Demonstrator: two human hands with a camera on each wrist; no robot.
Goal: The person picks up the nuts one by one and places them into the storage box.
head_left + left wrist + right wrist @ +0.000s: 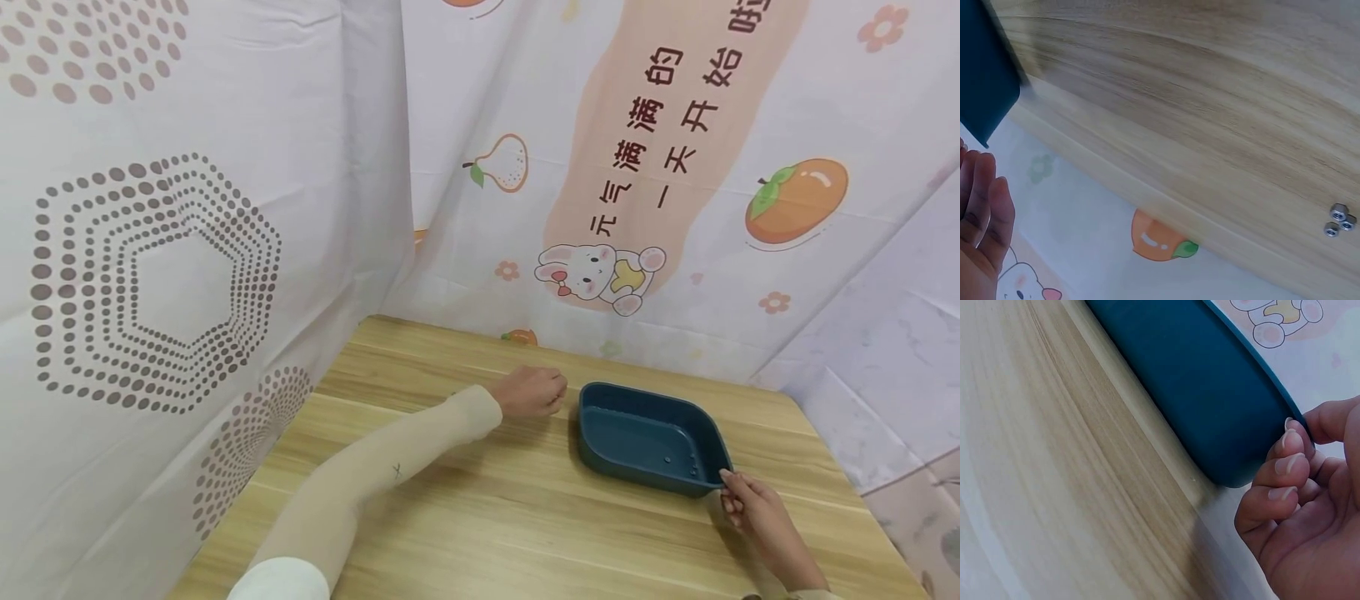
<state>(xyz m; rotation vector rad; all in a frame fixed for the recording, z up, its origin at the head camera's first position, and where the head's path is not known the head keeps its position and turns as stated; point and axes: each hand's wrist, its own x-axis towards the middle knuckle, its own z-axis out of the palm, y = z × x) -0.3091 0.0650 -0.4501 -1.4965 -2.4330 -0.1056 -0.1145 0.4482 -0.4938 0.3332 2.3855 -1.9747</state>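
Note:
A dark teal plastic tray [637, 475] with rounded corners is on the wooden table. My right hand [761, 517] pinches its near right corner, thumb over the rim and fingers outside, as the right wrist view shows of the tray wall [1197, 387]. Several small bits, too small to make out, lie inside toward that end. Left of the tray, apart from it, my left hand [531, 392] hovers with bent fingers; the fingertips are cut off in the left wrist view, so anything between them is hidden. Three small metal nuts [1339, 212] lie together on the table there.
The wooden table [465, 517] ends at a printed cloth [465, 275] hung along the back. Another cloth with dotted hexagons [180, 283] hangs on the left, and a pale cloth [900, 358] on the right. My left sleeve [390, 458] crosses the table.

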